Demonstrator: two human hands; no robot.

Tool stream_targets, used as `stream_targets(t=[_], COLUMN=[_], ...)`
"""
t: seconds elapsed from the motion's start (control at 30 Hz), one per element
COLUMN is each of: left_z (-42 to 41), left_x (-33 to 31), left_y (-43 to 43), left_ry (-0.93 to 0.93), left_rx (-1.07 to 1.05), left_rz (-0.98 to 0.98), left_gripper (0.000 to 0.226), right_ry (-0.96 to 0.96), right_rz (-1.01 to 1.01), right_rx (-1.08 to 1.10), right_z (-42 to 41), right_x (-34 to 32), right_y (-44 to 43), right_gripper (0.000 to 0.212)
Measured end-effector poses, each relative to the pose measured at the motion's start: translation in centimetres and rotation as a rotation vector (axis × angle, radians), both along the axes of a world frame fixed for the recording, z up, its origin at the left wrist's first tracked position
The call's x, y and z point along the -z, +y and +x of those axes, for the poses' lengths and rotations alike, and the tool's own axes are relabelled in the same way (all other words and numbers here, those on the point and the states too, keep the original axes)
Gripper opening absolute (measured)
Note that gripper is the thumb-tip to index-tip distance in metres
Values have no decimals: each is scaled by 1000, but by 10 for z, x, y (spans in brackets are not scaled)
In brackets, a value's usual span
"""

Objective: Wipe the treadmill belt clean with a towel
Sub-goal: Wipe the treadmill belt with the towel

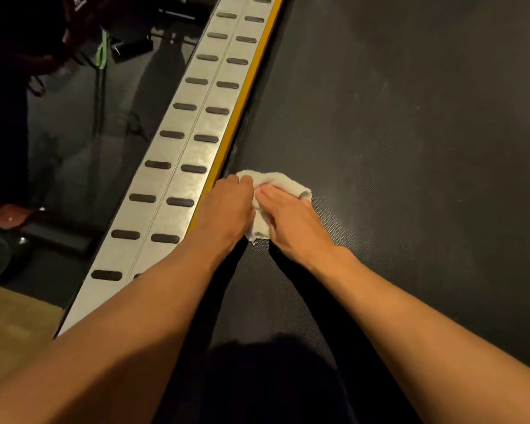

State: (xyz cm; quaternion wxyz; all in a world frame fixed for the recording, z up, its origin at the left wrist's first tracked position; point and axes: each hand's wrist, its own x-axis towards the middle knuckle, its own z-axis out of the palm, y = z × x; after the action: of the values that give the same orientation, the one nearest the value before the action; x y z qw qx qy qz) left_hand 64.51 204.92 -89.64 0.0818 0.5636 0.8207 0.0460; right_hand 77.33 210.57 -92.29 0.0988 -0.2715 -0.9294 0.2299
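Left hand [227, 206] grips the towel [283, 182], right hand [291, 221] presses it flat, side by side — most of the smudgy belt [395, 117] looks left to wipe.

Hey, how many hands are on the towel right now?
2. The left hand grips the towel at its left end, beside the yellow strip. The right hand lies flat on its right part, pressing it onto the belt. No other hand shows.

Both hands, left hand [227, 206] and right hand [291, 221], press a white towel [283, 182] onto the dark belt [395, 133].
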Motion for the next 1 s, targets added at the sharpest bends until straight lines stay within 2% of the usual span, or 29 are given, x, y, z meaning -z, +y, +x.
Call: stream_targets(t=[0.1, 0.27, 0.43, 0.53, 0.67, 0.73, 0.83, 0.93, 1.0], left_z=[1, 7, 14, 20, 26, 27, 39, 57, 60], left_x=[1, -2, 2, -1, -3, -8, -14, -8, -6], left_y=[1, -6, -5, -16, -26, -21, -20, -27, -26], left_ry=[-7, -23, -18, -44, -71, -53, -31, -13, -20], left_rx=[-42, -17, -94, -60, -54, -80, -64, 32, 28], left_rz=[26, -11, 0, -36, -35, -62, -134, -153, -149], left_gripper=[18, 22, 24, 29, 23, 31, 50, 38, 38], right_ry=[-41, -96, -24, 24, -5, -45, -51, -59, -63], right_rz=[-39, -15, 57, 39, 81, 71, 30, 50, 7], right_rx=[-48, -72, 9, 52, -28, -30, 47, 69, 101], right_z=[-6, -3, -3, 5, 18, 12, 20, 55, 65], right_x=[-12, -15, 4, 7, 1, 1, 3, 3, -3], right_y=[10, 12, 1, -15, -14, -7, -16, -28, -27], right_gripper=[34, 27, 20, 17, 11, 7, 19, 17, 13])
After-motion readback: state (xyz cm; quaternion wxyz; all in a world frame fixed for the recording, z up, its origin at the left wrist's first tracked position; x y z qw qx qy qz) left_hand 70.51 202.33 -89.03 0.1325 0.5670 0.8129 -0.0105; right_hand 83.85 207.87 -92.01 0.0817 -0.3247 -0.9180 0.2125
